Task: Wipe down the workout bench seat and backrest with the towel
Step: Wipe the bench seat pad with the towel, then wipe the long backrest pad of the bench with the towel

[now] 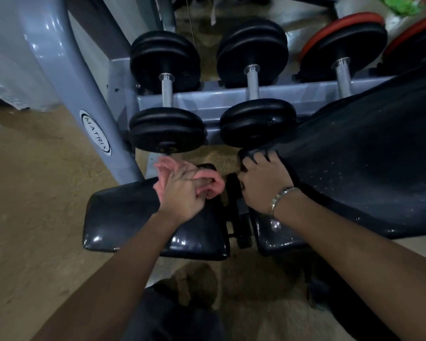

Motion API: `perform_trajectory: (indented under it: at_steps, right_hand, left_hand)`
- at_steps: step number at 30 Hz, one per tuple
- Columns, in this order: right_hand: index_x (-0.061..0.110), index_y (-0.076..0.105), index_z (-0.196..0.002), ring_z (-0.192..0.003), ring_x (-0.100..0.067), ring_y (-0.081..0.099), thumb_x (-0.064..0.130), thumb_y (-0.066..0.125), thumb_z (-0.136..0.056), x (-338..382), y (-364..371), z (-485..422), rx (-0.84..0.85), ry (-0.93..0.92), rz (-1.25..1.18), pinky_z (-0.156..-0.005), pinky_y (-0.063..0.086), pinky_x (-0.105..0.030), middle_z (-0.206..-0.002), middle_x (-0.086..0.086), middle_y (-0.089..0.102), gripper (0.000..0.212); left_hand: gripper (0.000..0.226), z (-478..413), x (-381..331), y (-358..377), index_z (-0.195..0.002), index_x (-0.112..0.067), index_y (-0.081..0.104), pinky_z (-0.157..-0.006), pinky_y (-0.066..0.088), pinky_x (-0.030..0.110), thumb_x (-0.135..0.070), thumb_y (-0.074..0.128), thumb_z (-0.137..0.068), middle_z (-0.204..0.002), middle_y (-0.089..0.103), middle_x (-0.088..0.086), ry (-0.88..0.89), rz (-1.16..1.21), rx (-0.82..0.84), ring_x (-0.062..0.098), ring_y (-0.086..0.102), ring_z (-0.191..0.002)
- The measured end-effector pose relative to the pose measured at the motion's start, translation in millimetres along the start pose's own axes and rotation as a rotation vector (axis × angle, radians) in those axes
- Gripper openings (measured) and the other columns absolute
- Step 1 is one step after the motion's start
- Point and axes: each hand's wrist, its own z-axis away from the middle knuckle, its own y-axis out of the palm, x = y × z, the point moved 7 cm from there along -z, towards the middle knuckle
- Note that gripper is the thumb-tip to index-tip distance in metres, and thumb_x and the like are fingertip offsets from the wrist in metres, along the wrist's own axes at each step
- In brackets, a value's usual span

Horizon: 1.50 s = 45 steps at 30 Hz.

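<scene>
Left hand point(182, 195): I see fingers curled round bunched pink towel point(164, 168), pressed on far edge of black seat pad point(123, 217). Right hand point(262, 183): fingers hooked over lower end of backrest point(367, 156), gripping it; dumbbells point(165, 129) behind

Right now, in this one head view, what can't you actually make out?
All in the head view:
- Left hand and pink towel: motion-blurred, so the grip's detail is lost.
- Right hand: fingertips hidden, curled over the backrest's end.
- Backrest: its upper part is cut off by the right edge.
- Seat: partly covered by the left forearm.
- Rightmost dumbbell: cut off by the right edge.
</scene>
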Motion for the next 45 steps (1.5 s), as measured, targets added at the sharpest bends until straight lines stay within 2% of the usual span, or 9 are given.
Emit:
perform_trajectory:
  at_steps: [7,16,21,23,26,30,34,39,45]
  right_hand:
    - [0.025,0.061,-0.132,-0.137,-0.033,0.038,0.041,0.045,-0.094,4,5,16,-0.044,0.039,-0.124,-0.118,0.020,-0.055,-0.143,-0.006,0.051,0.045]
    - [0.020,0.073,-0.108,-0.107,-0.026,0.061,0.027,0.048,-0.090,17,4,103,-0.329,-0.085,-0.451,-0.117,0.030,-0.044,-0.106,-0.003,0.072,0.031]
    - [0.017,0.074,-0.107,-0.095,-0.023,0.063,0.022,0.047,-0.088,31,8,134,-0.399,-0.141,-0.669,-0.088,0.053,-0.040,-0.097,-0.001,0.073,0.034]
    - [0.018,0.074,-0.109,-0.095,-0.020,0.063,0.021,0.049,-0.089,35,12,146,-0.424,-0.131,-0.736,-0.078,0.055,-0.036,-0.098,0.001,0.073,0.032]
    - [0.023,0.072,-0.111,-0.091,-0.015,0.064,0.020,0.053,-0.091,39,21,159,-0.438,-0.083,-0.860,-0.074,0.057,-0.037,-0.100,0.004,0.071,0.028]
    - [0.028,0.067,-0.119,-0.094,-0.006,0.060,0.022,0.057,-0.095,41,29,174,-0.425,0.068,-1.069,-0.078,0.052,-0.026,-0.108,0.011,0.063,0.027]
    - [0.035,0.049,-0.131,-0.108,0.003,0.049,0.053,0.065,-0.087,38,29,191,-0.420,0.319,-1.313,-0.076,0.040,-0.013,-0.121,0.017,0.046,0.050]
    - [0.026,0.067,-0.110,-0.084,-0.001,0.068,0.022,0.070,-0.090,34,26,188,-0.269,0.376,-1.840,-0.065,0.050,-0.013,-0.093,0.006,0.074,0.021]
    - [0.025,0.063,-0.074,-0.064,-0.017,0.054,0.012,0.058,-0.092,3,28,193,-0.338,0.517,-1.907,-0.062,0.042,-0.036,-0.064,0.003,0.059,0.022]
  left_hand:
    - [0.051,53,-35,12,-0.110,-0.033,0.080,-0.117,0.029,0.065,-0.035,0.044,-0.074,-0.139,0.065,0.007,0.023,0.053,-0.036,0.044,0.046,-0.141]
    - [0.045,130,-95,43,-0.105,-0.039,0.080,-0.127,0.004,0.058,-0.035,0.047,-0.075,-0.154,0.051,-0.001,0.080,0.156,0.047,0.026,0.016,-0.157]
    - [0.048,160,-115,51,-0.104,-0.040,0.080,-0.127,-0.011,0.046,-0.040,0.042,-0.073,-0.153,0.052,-0.006,-0.003,0.196,0.158,0.016,0.018,-0.157]
    - [0.038,167,-125,48,-0.107,-0.041,0.079,-0.128,0.010,0.042,-0.032,0.052,-0.081,-0.149,0.056,-0.006,-0.066,0.299,0.235,0.015,0.033,-0.152]
    - [0.033,183,-147,42,-0.109,-0.029,0.081,-0.094,0.042,0.008,-0.007,0.063,-0.091,-0.118,0.073,-0.014,-0.163,0.573,0.341,0.006,0.063,-0.117]
    - [0.037,191,-150,15,-0.106,-0.020,0.080,-0.093,0.056,0.030,0.006,0.058,-0.093,-0.105,0.078,-0.004,-0.290,0.920,0.097,0.011,0.072,-0.103]
    - [0.039,182,-150,-17,-0.115,-0.028,0.074,-0.083,0.054,0.019,0.003,0.060,-0.097,-0.107,0.079,-0.007,-0.378,1.129,-0.192,0.008,0.073,-0.102]
    - [0.029,167,-148,-44,-0.126,-0.017,0.072,-0.062,0.050,0.061,-0.022,0.052,-0.106,-0.090,0.068,0.036,-0.326,1.330,-0.217,0.059,0.056,-0.065]
    - [0.032,152,-139,-77,-0.103,-0.026,0.074,-0.073,0.056,0.054,0.003,0.061,-0.096,-0.100,0.075,-0.003,-0.259,1.044,-0.244,0.035,0.070,-0.087]
